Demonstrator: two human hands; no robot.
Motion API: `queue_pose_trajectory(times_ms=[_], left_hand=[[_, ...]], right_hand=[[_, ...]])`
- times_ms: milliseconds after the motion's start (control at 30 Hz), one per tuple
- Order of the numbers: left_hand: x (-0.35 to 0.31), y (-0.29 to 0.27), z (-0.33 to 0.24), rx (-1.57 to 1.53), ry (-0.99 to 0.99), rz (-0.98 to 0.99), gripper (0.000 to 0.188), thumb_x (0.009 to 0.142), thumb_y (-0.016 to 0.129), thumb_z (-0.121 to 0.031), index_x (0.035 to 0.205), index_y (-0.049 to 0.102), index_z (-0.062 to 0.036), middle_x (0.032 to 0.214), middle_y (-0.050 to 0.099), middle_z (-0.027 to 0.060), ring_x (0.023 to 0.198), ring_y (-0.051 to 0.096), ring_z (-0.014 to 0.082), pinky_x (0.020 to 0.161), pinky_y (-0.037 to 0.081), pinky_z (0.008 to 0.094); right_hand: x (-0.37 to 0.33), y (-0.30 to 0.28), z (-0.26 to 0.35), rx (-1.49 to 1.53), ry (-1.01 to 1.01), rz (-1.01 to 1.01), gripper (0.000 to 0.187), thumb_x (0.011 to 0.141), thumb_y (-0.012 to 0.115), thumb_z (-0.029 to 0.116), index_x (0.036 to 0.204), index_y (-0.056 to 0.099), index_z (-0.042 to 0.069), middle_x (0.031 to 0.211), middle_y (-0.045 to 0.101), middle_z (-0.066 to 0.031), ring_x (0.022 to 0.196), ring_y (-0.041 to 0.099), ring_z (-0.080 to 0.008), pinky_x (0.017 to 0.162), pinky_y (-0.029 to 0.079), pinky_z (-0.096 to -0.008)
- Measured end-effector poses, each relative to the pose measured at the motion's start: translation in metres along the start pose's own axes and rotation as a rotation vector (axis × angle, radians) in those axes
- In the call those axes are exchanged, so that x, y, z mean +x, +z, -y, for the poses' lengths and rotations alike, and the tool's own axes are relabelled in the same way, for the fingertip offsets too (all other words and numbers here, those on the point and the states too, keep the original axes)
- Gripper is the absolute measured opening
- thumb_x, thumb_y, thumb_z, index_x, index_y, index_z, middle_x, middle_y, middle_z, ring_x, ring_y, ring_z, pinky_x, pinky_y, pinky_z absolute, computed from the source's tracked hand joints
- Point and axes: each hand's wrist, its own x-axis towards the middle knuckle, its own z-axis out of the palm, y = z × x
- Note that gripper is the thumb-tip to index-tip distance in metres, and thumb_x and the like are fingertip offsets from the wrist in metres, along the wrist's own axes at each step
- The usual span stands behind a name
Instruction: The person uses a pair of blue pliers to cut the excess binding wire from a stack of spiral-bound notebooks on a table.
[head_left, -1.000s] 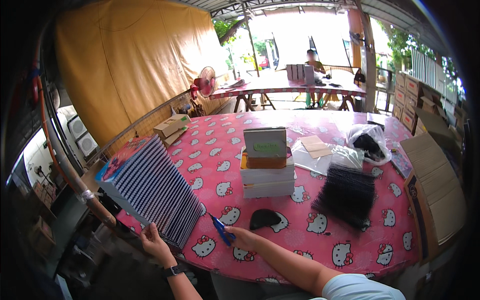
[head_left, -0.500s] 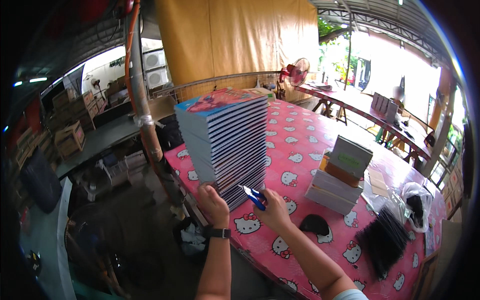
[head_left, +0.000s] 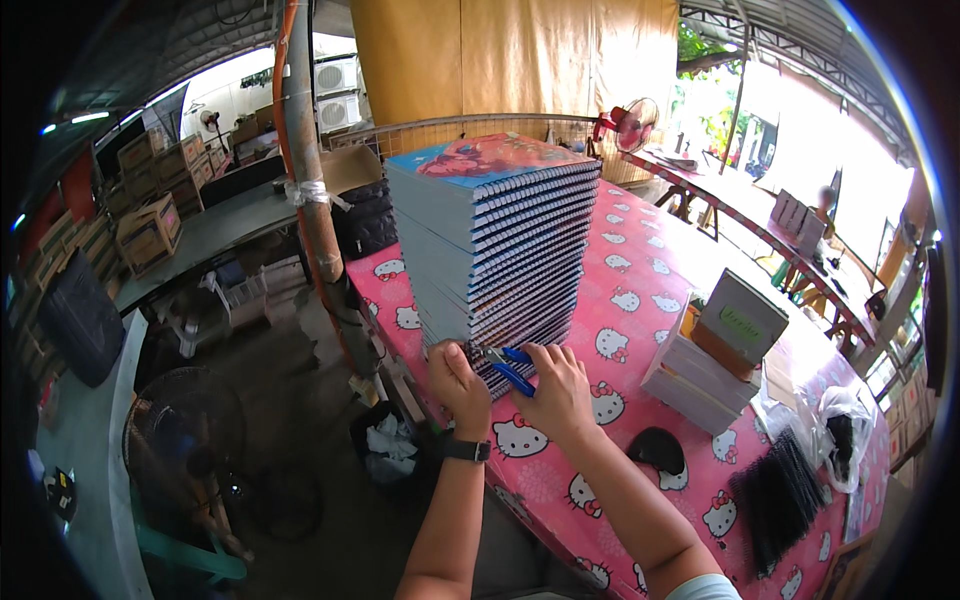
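Observation:
A tall stack of spiral-bound notebooks (head_left: 495, 235) stands on a table with a pink cartoon-cat cloth (head_left: 640, 260). My left hand (head_left: 455, 385), with a black wristwatch, presses against the bottom corner of the stack. My right hand (head_left: 555, 390) holds small blue-handled pliers (head_left: 508, 364), whose tip touches the wire binding at the stack's lowest notebooks. Both hands sit close together at the table's near edge.
A pile of white boxes (head_left: 715, 350) stands to the right, with a black pad (head_left: 657, 449), a heap of black binding combs (head_left: 775, 495) and a plastic bag (head_left: 835, 425). A rusty post (head_left: 310, 190) rises left of the table. A floor fan (head_left: 185, 425) and a bin (head_left: 385, 450) stand below.
The view has swung and closed in on the stack. My left hand moved from the stack's side to its bottom corner, and my right hand brought the pliers up to the binding.

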Motion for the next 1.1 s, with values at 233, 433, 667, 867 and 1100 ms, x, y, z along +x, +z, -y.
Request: queue_pose_trajectory(times_ms=[233, 433, 667, 867, 1100], left_hand=[[0.004, 0.001, -0.005, 0.053, 0.015, -0.033, 0.036, 0.100, 0.038, -0.023, 0.075, 0.045, 0.0020, 0.065, 0.045, 0.0132, 0.058, 0.042, 0.0238, 0.055, 0.036, 0.0354], [0.007, 0.000, -0.004, 0.080, 0.040, -0.045, 0.042, 0.100, 0.037, -0.025, 0.069, 0.040, 0.0033, 0.056, 0.034, 0.0129, 0.052, 0.028, 0.0240, 0.050, 0.028, 0.0381], [0.008, 0.001, -0.003, 0.112, 0.057, -0.049, 0.040, 0.099, 0.038, -0.021, 0.068, 0.042, 0.0040, 0.056, 0.038, 0.0159, 0.050, 0.032, 0.0282, 0.049, 0.029, 0.0390], [0.010, 0.000, 0.006, 0.131, 0.050, -0.030, 0.041, 0.100, 0.038, -0.021, 0.068, 0.043, 0.0048, 0.056, 0.040, 0.0174, 0.049, 0.034, 0.0301, 0.049, 0.030, 0.0395], [0.008, 0.003, 0.006, 0.065, 0.016, -0.054, 0.043, 0.100, 0.038, -0.023, 0.067, 0.043, 0.0043, 0.055, 0.038, 0.0153, 0.050, 0.031, 0.0264, 0.049, 0.029, 0.0385]], right_hand=[[0.004, -0.002, -0.001, -0.011, 0.090, 0.125, 0.042, 0.063, 0.069, 0.020, 0.101, 0.061, 0.005, 0.078, 0.061, -0.0106, 0.072, 0.062, -0.0294, 0.067, 0.050, -0.0396], [-0.001, 0.002, -0.007, -0.052, -0.102, -0.166, 0.039, 0.063, 0.070, 0.022, 0.099, 0.063, 0.006, 0.079, 0.062, -0.0106, 0.076, 0.062, -0.0293, 0.069, 0.050, -0.0399], [-0.002, 0.003, -0.005, 0.020, 0.072, 0.116, 0.039, 0.063, 0.070, 0.022, 0.098, 0.063, 0.007, 0.080, 0.062, -0.0095, 0.078, 0.062, -0.0292, 0.070, 0.050, -0.0405], [-0.008, 0.005, -0.005, 0.026, 0.002, -0.039, 0.034, 0.062, 0.071, 0.021, 0.093, 0.063, 0.007, 0.080, 0.063, -0.0096, 0.078, 0.062, -0.0286, 0.070, 0.050, -0.0408], [-0.003, 0.001, 0.000, 0.016, 0.125, 0.208, 0.039, 0.062, 0.070, 0.020, 0.098, 0.062, 0.006, 0.086, 0.063, -0.0091, 0.085, 0.060, -0.0276, 0.076, 0.048, -0.0392]])
